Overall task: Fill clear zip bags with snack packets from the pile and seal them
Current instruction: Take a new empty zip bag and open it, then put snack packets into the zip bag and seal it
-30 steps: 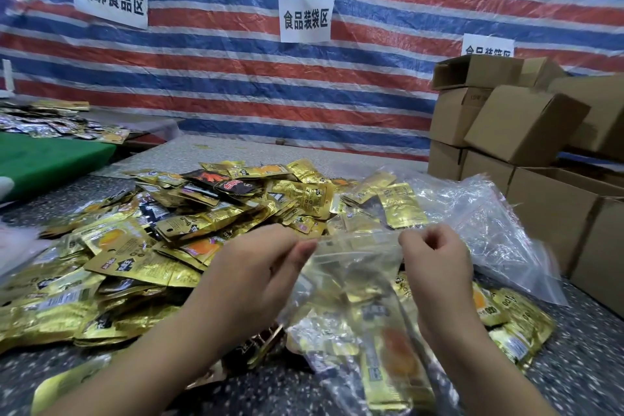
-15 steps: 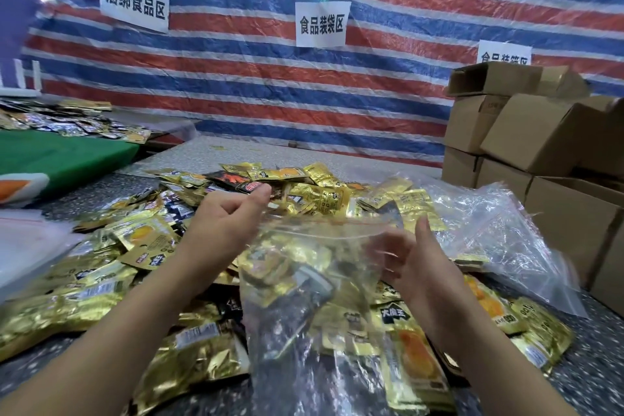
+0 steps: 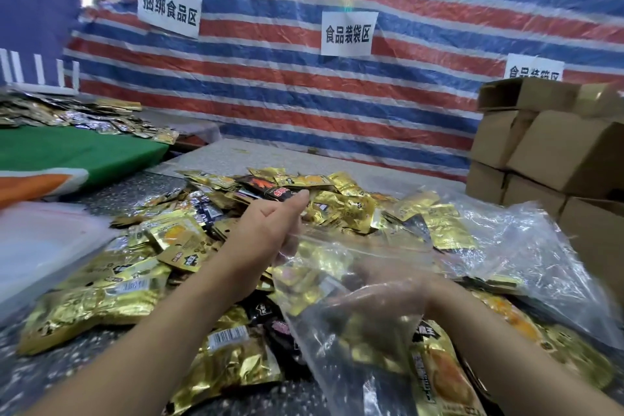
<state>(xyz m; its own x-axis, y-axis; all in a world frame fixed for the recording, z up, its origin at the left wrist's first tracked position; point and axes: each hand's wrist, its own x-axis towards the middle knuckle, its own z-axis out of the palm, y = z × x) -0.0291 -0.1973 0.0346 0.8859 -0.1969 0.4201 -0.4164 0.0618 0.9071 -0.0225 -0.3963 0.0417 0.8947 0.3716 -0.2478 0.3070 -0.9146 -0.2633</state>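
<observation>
Zip bag [image 3: 344, 284] holds several gold packets, mouth apparently unsealed; large pile [image 3: 209, 223] of packets remains on the surface [image 3: 50, 375], so task looks early. Left hand [image 3: 270, 230] grip pinches bag's upper left corner. Right hand [image 3: 381, 294] sits behind the film; its grip cannot be told.

Right hand [image 3: 381, 294] now inside zip bag [image 3: 341, 280], bag mouth opened wider

Bare speckled table [image 3: 141, 186] behind the packet pile [image 3: 209, 246]; stacked cardboard boxes [image 3: 540, 159] walling the right.
</observation>
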